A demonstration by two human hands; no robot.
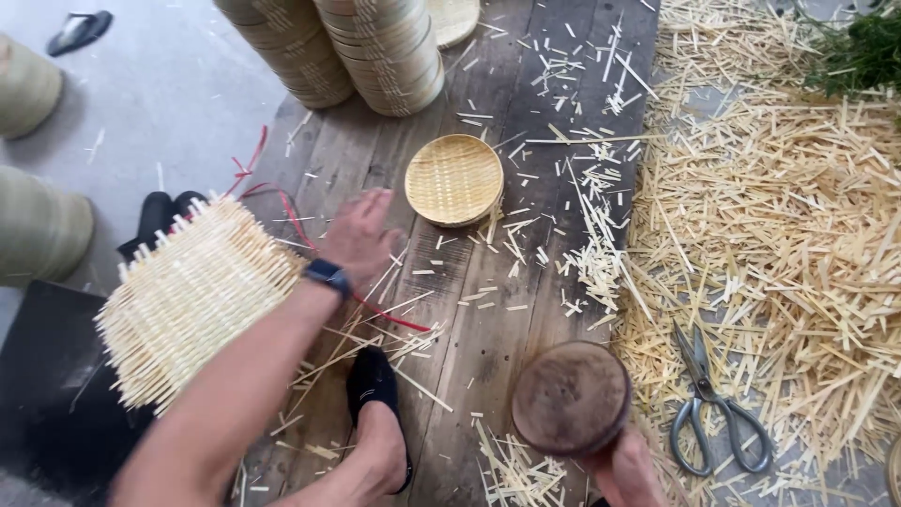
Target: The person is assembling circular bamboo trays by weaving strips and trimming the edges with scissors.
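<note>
My left hand is stretched out over the dark wooden boards, fingers apart and holding nothing; a dark watch sits on its wrist. Just left of that forearm lies a square woven bamboo mat with loose strip ends sticking out all round. A small round woven bamboo tray rests on the boards a little beyond the fingers. At the bottom edge my right hand grips a round brown wooden block, its flat face turned up toward me.
Metal scissors lie among a thick spread of bamboo offcuts on the right. Stacks of round bamboo steamers stand at the back. A red strap trails across the boards. My foot in a black shoe rests below my left arm.
</note>
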